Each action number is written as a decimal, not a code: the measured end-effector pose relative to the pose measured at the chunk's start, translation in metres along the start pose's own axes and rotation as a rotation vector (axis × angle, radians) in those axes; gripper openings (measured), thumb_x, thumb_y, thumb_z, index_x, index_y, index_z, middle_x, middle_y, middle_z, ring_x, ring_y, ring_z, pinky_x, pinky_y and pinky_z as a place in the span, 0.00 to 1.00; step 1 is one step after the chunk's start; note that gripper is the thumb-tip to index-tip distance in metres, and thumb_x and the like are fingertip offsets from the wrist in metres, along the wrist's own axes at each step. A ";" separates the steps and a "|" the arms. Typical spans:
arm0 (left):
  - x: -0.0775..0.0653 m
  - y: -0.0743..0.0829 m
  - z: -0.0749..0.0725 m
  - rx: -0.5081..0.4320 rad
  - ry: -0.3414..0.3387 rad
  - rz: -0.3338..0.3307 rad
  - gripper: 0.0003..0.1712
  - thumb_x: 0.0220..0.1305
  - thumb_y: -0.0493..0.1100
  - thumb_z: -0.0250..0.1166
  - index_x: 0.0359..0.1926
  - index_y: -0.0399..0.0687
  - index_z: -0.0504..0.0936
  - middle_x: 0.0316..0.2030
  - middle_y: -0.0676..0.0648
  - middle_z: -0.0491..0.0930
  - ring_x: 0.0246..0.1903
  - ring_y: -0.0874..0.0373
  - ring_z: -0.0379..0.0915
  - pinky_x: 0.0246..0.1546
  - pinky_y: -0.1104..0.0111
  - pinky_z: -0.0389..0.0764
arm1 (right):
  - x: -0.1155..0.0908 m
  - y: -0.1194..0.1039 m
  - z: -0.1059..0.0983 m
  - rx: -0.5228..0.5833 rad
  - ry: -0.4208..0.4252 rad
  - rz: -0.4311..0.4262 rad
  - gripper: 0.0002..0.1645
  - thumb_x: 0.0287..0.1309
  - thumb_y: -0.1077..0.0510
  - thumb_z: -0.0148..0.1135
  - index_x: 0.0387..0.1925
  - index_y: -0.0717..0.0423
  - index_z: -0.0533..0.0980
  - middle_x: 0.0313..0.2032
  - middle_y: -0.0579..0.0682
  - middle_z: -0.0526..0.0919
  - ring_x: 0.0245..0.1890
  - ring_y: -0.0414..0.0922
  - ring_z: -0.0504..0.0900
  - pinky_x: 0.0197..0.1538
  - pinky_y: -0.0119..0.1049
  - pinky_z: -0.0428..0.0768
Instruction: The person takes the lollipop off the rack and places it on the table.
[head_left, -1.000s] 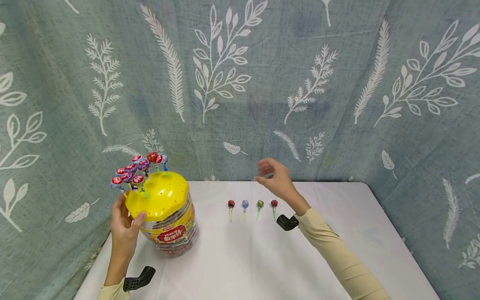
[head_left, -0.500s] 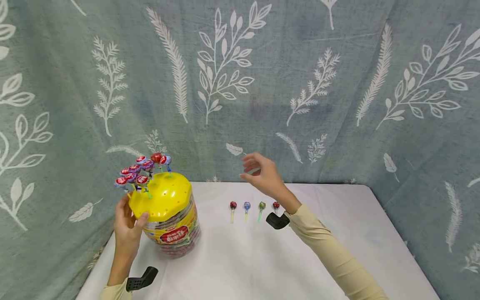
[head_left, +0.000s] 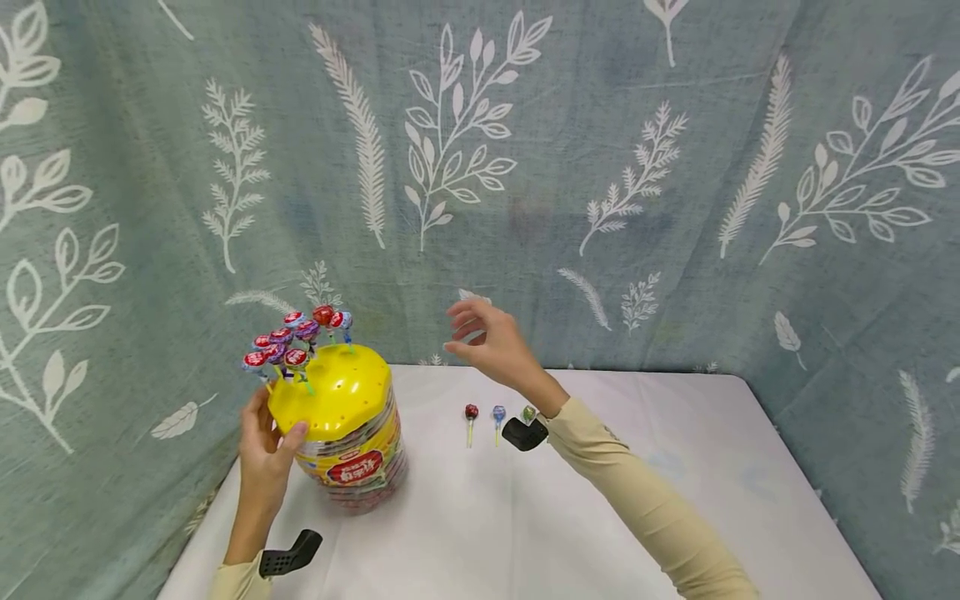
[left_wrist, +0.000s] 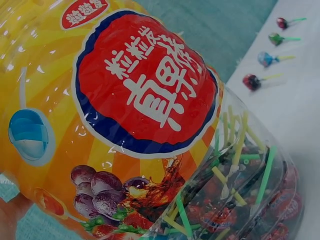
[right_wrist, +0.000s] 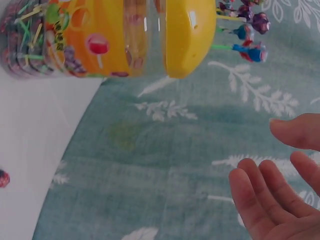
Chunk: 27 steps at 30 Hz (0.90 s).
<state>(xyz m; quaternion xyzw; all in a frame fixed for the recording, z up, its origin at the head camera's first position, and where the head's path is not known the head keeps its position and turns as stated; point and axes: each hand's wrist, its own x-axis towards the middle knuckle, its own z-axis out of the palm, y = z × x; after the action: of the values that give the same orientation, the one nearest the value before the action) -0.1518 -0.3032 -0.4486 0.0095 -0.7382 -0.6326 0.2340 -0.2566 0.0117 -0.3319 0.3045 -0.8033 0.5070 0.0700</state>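
Note:
A large candy jar [head_left: 360, 467] with a yellow lid [head_left: 337, 408] stands on the left of the table, filled with lollipops. Several wrapped lollipops [head_left: 281, 337] stick up from holes in the lid's far left part. My left hand [head_left: 266, 454] grips the lid's left edge, thumb at the front and fingers round the side. Nothing is held in my right hand [head_left: 491, 342]; it hovers right of the jar, above the table's back, thumb and fingers apart. Below it lie a red lollipop [head_left: 471, 412], a blue lollipop [head_left: 498, 412] and a green lollipop [head_left: 528, 413], partly behind the wrist camera.
The left wrist view shows the whole lollipop row, with another dark red lollipop [left_wrist: 282, 23] at its end. A white cloth covers the table [head_left: 450, 533]. Behind it hangs a green-grey curtain [head_left: 540, 167] with white leaf patterns.
My right hand has moved left toward the jar, its forearm now covering the right end of the lollipop row. The left hand keeps its hold on the lid; the head view has shifted slightly.

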 end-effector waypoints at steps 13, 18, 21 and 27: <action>-0.003 0.006 0.000 -0.059 0.001 0.015 0.43 0.59 0.35 0.59 0.71 0.52 0.49 0.69 0.47 0.52 0.67 0.56 0.50 0.61 0.78 0.57 | 0.027 -0.012 0.035 0.071 -0.058 -0.003 0.23 0.53 0.61 0.68 0.51 0.51 0.73 0.42 0.49 0.79 0.39 0.41 0.80 0.42 0.31 0.78; -0.001 0.007 0.000 -0.034 0.002 0.010 0.43 0.59 0.37 0.59 0.71 0.53 0.48 0.69 0.48 0.51 0.67 0.56 0.49 0.61 0.78 0.56 | 0.036 -0.018 0.048 0.086 -0.064 0.005 0.24 0.53 0.60 0.68 0.52 0.51 0.73 0.41 0.47 0.79 0.38 0.39 0.80 0.41 0.29 0.77; -0.001 0.007 0.000 -0.032 0.005 0.014 0.43 0.59 0.37 0.59 0.71 0.52 0.49 0.69 0.48 0.52 0.67 0.56 0.50 0.61 0.79 0.56 | 0.041 -0.020 0.057 0.096 -0.068 0.003 0.24 0.53 0.60 0.68 0.52 0.51 0.73 0.41 0.47 0.79 0.38 0.39 0.79 0.41 0.28 0.77; -0.001 0.008 0.003 -0.020 0.002 0.016 0.42 0.60 0.37 0.59 0.71 0.53 0.49 0.69 0.48 0.52 0.67 0.56 0.49 0.62 0.78 0.55 | 0.049 -0.021 0.075 0.146 -0.071 -0.015 0.24 0.53 0.62 0.68 0.52 0.51 0.72 0.41 0.48 0.80 0.37 0.38 0.79 0.40 0.27 0.77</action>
<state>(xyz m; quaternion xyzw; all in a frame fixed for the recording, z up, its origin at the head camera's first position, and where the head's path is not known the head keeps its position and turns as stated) -0.1498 -0.2983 -0.4422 0.0019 -0.7316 -0.6381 0.2399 -0.2691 -0.0794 -0.3305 0.3326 -0.7638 0.5527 0.0232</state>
